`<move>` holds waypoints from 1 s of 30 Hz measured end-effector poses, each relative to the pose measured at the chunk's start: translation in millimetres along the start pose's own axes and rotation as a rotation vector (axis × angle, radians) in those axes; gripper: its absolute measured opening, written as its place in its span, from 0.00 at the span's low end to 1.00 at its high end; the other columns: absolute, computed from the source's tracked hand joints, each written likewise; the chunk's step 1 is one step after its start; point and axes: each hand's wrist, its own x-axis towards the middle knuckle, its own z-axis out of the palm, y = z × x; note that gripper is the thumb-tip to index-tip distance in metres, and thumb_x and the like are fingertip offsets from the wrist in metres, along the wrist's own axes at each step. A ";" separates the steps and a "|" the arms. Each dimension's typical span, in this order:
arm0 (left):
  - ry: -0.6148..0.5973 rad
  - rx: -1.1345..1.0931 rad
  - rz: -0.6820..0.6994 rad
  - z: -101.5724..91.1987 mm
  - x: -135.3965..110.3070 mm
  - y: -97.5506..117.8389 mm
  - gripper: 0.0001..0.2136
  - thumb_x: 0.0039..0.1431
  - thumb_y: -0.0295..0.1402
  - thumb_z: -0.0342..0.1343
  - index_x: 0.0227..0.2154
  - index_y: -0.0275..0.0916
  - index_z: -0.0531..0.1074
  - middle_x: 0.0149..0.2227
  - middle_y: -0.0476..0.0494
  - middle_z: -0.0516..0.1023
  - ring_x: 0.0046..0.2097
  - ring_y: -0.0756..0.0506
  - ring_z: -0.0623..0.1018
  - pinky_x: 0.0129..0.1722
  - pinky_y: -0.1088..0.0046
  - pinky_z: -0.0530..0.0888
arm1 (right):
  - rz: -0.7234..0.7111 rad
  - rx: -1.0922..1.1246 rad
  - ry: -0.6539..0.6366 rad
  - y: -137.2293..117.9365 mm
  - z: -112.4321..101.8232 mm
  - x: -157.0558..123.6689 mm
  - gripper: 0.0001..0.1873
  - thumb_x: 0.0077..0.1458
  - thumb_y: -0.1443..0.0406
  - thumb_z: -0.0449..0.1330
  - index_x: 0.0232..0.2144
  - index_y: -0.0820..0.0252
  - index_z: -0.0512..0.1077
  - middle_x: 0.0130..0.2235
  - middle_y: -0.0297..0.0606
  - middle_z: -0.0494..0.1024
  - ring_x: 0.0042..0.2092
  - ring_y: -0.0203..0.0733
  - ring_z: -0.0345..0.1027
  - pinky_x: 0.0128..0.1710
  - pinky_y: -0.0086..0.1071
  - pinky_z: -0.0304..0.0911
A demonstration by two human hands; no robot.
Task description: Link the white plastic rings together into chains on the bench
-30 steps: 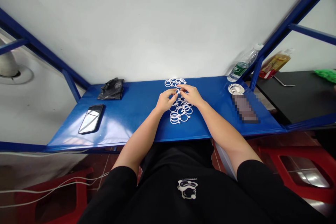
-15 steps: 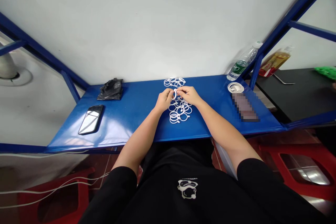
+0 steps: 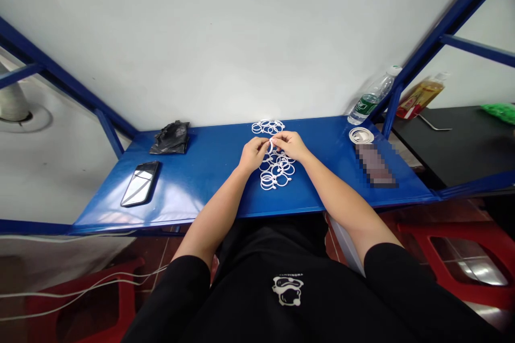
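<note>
My left hand (image 3: 254, 154) and my right hand (image 3: 292, 146) meet above the blue table, both closed in a pinch. Between their fingertips is a white plastic curtain ring (image 3: 271, 146), seen nearly edge-on and partly covered by the fingers. Right below it, towards me, lies a loose pile of similar white rings (image 3: 277, 173) with small eyelets, overlapping one another. A second, smaller cluster of white rings (image 3: 267, 127) rests beyond my hands, near the wall.
On the left of the blue table (image 3: 209, 171) are a phone (image 3: 139, 184) and a crumpled black bag (image 3: 171, 138). To the right stand a water bottle (image 3: 367, 104), a coiled white strap (image 3: 361, 135) and a blurred-out item (image 3: 375, 165). Blue frame bars (image 3: 396, 99) flank the table.
The held ring has turned slightly between my fingers, and my fingertips have drawn a little closer together. Both ring piles look the same.
</note>
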 end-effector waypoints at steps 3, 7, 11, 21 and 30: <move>0.108 0.023 0.025 -2.5 2.0 1.5 0.12 0.71 0.43 0.58 0.43 0.42 0.82 0.40 0.42 0.82 0.42 0.44 0.81 0.45 0.66 0.77 | -0.023 -0.073 0.062 2.4 1.4 -0.7 0.20 0.56 0.47 0.67 0.36 0.58 0.81 0.31 0.37 0.82 0.28 0.38 0.72 0.30 0.33 0.70; 0.110 0.080 0.027 -4.2 3.6 2.5 0.10 0.69 0.42 0.61 0.40 0.44 0.83 0.42 0.41 0.83 0.47 0.42 0.81 0.53 0.61 0.77 | -0.065 -0.194 0.080 5.4 3.3 -2.4 0.17 0.60 0.51 0.65 0.38 0.57 0.83 0.32 0.36 0.83 0.30 0.40 0.73 0.32 0.33 0.69; 0.090 0.028 0.056 -2.2 3.6 1.6 0.10 0.69 0.42 0.61 0.37 0.43 0.82 0.40 0.42 0.83 0.44 0.43 0.81 0.50 0.62 0.77 | -0.084 -0.227 0.065 5.5 3.3 -3.1 0.14 0.61 0.54 0.64 0.38 0.56 0.83 0.33 0.37 0.84 0.31 0.40 0.74 0.33 0.33 0.69; 0.055 -0.074 0.016 1.0 3.7 0.1 0.14 0.69 0.47 0.61 0.35 0.43 0.81 0.37 0.43 0.82 0.40 0.45 0.80 0.44 0.65 0.78 | -0.062 -0.190 0.019 5.5 -2.2 -1.2 0.15 0.58 0.52 0.66 0.35 0.57 0.82 0.31 0.36 0.83 0.29 0.41 0.76 0.31 0.33 0.68; 0.067 -0.062 -0.011 7.3 3.5 -2.9 0.10 0.69 0.40 0.60 0.34 0.42 0.80 0.37 0.44 0.81 0.39 0.45 0.79 0.43 0.66 0.77 | -0.065 -0.229 0.043 6.7 1.0 -1.0 0.12 0.61 0.56 0.64 0.35 0.57 0.82 0.30 0.36 0.83 0.31 0.43 0.77 0.34 0.35 0.70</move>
